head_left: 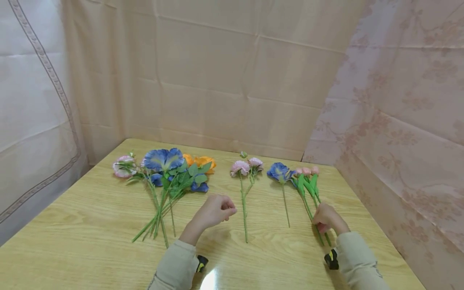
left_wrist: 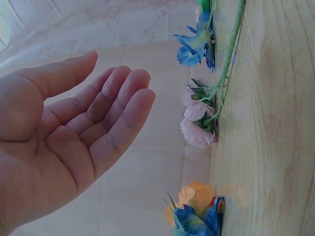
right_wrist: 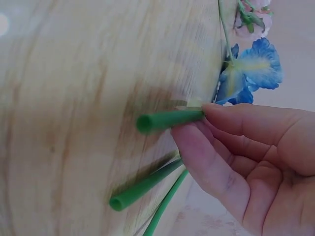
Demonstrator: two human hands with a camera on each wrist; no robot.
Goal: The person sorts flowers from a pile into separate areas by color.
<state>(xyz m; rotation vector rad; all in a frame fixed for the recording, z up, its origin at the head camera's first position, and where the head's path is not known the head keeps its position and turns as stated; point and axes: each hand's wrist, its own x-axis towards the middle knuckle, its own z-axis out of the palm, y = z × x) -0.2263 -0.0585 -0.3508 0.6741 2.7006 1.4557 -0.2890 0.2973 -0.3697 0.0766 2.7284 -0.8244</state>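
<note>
Pink tulips (head_left: 306, 171) with green leaves lie at the right of the table. My right hand (head_left: 329, 218) is over their lower stems, and thumb and index finger pinch one green stem (right_wrist: 167, 120) near its cut end. Two other green stems lie beside it, one of them a thick stem (right_wrist: 142, 189). My left hand (head_left: 214, 211) hovers above the table with relaxed, slightly bent fingers (left_wrist: 123, 123), holding nothing. It is nearest to a pink two-bloom flower (head_left: 244, 201). Between that and the tulips lies a blue iris (head_left: 280, 173).
At the left, a crossed pile of flowers holds a blue iris (head_left: 164, 160), orange blooms (head_left: 201, 162), a pink-white bloom (head_left: 124, 166) and green leaves. The wooden table (head_left: 90, 225) is bounded by a beige curtain (head_left: 217, 88) behind and a patterned curtain (head_left: 409, 121) at right.
</note>
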